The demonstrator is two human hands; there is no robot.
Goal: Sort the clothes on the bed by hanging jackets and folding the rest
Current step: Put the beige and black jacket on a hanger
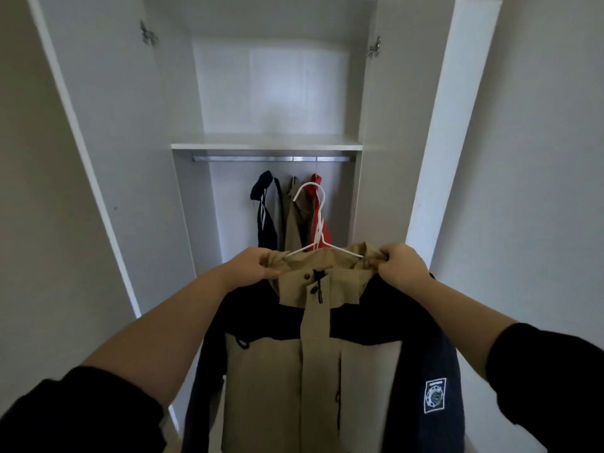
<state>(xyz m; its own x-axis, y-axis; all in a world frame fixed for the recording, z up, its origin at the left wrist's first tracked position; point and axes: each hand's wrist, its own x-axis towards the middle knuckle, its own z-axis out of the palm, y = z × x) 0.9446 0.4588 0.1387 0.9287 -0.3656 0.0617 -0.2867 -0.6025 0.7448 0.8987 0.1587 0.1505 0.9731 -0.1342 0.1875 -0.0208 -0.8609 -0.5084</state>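
Observation:
A beige and navy jacket (320,361) hangs in front of me on a white hanger (318,217), whose hook sticks up above the collar. My left hand (253,264) grips the jacket's left shoulder by the collar. My right hand (397,264) pinches the right shoulder. Both hold the jacket up before an open wardrobe. The metal rail (273,158) runs under the shelf, above the hanger's hook.
Three jackets hang on the rail: a navy one (266,210), an olive one (295,220) and a red one (322,223). A white shelf (266,146) sits above the rail. Both wardrobe doors (108,158) stand open at the sides.

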